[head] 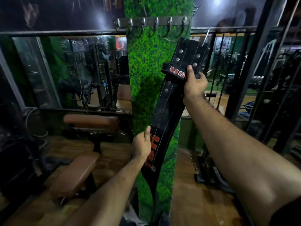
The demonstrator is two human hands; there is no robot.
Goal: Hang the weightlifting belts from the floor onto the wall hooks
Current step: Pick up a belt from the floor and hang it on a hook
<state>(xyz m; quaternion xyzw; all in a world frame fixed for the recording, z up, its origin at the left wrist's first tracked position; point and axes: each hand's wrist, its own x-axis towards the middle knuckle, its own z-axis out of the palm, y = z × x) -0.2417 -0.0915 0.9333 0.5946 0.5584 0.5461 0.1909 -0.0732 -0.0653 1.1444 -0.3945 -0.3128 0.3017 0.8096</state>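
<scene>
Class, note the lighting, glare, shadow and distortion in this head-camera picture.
Head view: dim room; ceiling light flares at the top; the belt casts a shadow on the green pillar; wide-angle lens bends the railing; lower edges blur.

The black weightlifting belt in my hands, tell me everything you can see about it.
The weightlifting belt is black, suede-looking, with pale stitching, metal rivets and red lettering on its keeper loop and lower part. It is held up slanted before the green pillar, below the hook rail, not yet hung. The right hand grips the loop; the left hand holds its lower edge.
</scene>
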